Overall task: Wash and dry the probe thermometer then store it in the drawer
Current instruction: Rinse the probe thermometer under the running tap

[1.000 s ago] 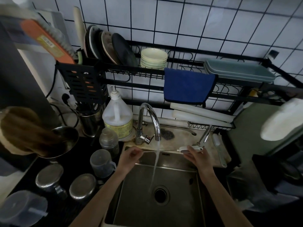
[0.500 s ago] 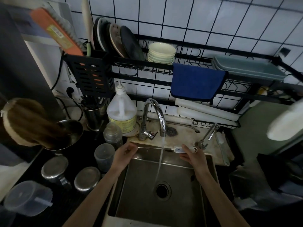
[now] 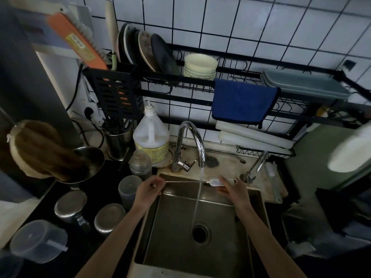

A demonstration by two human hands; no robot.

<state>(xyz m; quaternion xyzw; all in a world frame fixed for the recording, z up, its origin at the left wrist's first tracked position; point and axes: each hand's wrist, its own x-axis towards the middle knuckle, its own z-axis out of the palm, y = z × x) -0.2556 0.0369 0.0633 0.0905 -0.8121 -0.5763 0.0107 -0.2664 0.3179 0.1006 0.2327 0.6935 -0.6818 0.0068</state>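
Lying level under the water, white-handled probe thermometer (image 3: 214, 181), pinched by both hands.

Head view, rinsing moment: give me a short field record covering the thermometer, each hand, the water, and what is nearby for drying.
thermometer: probe thermometer held level over the sink, metal probe pointing toward the person's left
left hand: left hand pinches the probe tip
right hand: right hand grips the white handle
water: tap running, stream crossing the probe near the handle
drying item: blue cloth hanging on the rack above the tap
task stage: washing; drying not yet done
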